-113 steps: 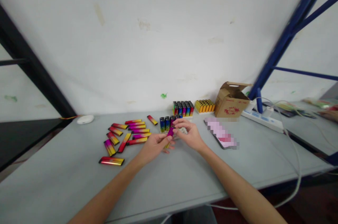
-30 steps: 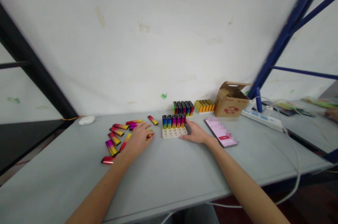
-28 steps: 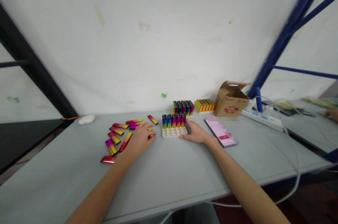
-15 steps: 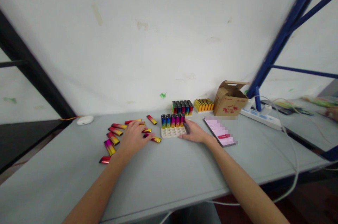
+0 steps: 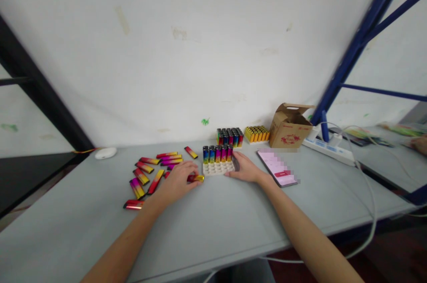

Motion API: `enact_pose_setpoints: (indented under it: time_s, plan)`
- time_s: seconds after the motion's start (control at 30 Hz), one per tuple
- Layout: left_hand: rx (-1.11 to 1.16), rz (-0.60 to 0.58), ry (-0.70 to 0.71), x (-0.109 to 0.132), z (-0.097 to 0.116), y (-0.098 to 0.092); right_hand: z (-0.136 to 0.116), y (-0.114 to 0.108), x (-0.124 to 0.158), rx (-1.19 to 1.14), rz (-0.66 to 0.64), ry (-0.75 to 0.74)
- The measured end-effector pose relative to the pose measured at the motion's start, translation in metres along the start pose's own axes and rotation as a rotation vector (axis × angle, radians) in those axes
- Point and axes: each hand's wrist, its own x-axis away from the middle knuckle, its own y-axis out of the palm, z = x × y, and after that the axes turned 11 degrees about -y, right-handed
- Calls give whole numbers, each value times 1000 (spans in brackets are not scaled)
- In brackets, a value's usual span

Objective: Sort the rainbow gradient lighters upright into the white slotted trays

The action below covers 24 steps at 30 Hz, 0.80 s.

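Observation:
My left hand (image 5: 182,180) pinches a red-and-yellow lighter (image 5: 197,178) just left of a white tray (image 5: 213,169). Upright in the tray's back row stand several lighters (image 5: 218,154) with black tops, blue-yellow on the left and purple-yellow on the right; the front sockets hold nothing. Thumb and fingers of my right hand (image 5: 246,167) are closed around the tray's right side. More lighters lie loose around my left hand, among them a red-yellow lighter (image 5: 155,181) and a purple-yellow lighter (image 5: 137,188). Some are partly hidden by the hand.
Behind the tray stand a block of multicoloured lighters (image 5: 230,137) and a tray of yellow lighters (image 5: 256,134). An open cardboard box (image 5: 288,129), a phone (image 5: 275,167) and a power strip (image 5: 330,149) with cables are to the right. A white case (image 5: 106,153) lies far left.
My left hand has closed on a lighter and moved slightly right and down with it, uncovering several loose lighters. My right hand stays at the tray.

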Motion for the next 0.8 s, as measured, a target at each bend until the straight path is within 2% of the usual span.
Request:
enact_pose_setpoints:
  time_s: [0.1, 0.2, 0.4, 0.5, 0.67, 0.8]
  plan:
    - [107, 20, -50, 0, 4, -4, -1, 0, 0, -2, 0, 1]
    - [181, 89, -69, -1, 6, -5, -1, 0, 0, -1, 2, -4]
    - [168, 230, -61, -4, 8, -6, -1, -1, 0, 12, -12, -7]
    - [212, 254, -93, -4, 10, -8, -1, -1, 0, 16, -23, 7]
    - [562, 264, -253, -4, 20, -12, 0, -1, 0, 15, -25, 6]
    - [834, 296, -316, -4, 25, -15, -1, -1, 0, 17, -20, -3]
